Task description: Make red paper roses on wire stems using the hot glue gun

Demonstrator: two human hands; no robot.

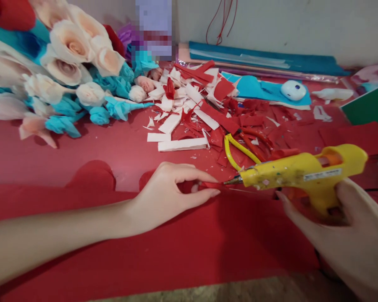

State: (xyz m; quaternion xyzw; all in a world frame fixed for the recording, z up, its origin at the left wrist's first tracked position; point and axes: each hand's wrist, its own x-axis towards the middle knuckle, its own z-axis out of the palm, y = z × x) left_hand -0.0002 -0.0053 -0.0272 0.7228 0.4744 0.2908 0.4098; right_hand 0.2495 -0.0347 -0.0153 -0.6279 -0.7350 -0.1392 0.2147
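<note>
The person's left hand (173,188) is at the centre of the frame, thumb and forefinger brought nearly together, with a small piece of red paper (211,184) pinched between their tips. The right hand (362,235), at the lower right, is wrapped around the handle of a yellow glue gun (280,171), its fingers partly hidden. The gun lies across the right of the frame, its nozzle pointing left and close against the red paper; whether they touch is hard to tell. Just above the gun are yellow-and-red pliers (242,149). Red and white scraps (189,100) are heaped at the upper centre. Cream and blue paper flowers (72,44) fill the upper left. A white glue tape dispenser-like object (292,90) rests on blue paper (255,87) at the upper right.
</note>
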